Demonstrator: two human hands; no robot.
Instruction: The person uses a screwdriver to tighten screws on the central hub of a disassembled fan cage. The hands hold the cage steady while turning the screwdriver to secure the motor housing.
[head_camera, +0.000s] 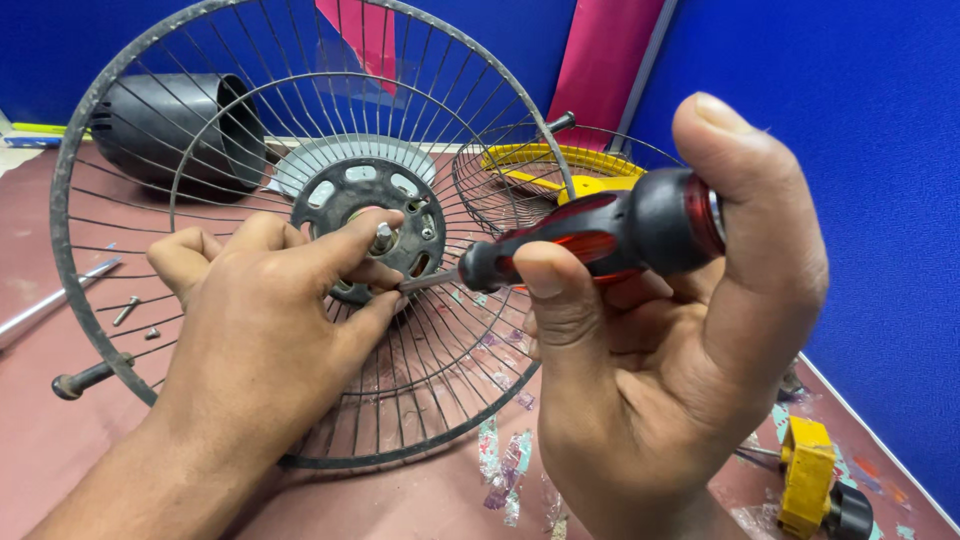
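Our right hand (660, 330) is clamped on a red-black screwdriver (600, 235). Our left hand (265, 310) pinches the wire fan guard (120, 90) at its hub (350, 200).

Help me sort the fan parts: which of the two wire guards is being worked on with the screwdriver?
The large grey guard in front, held upright by the left hand. The right hand aims the screwdriver at its hub; the smaller guard lies behind.
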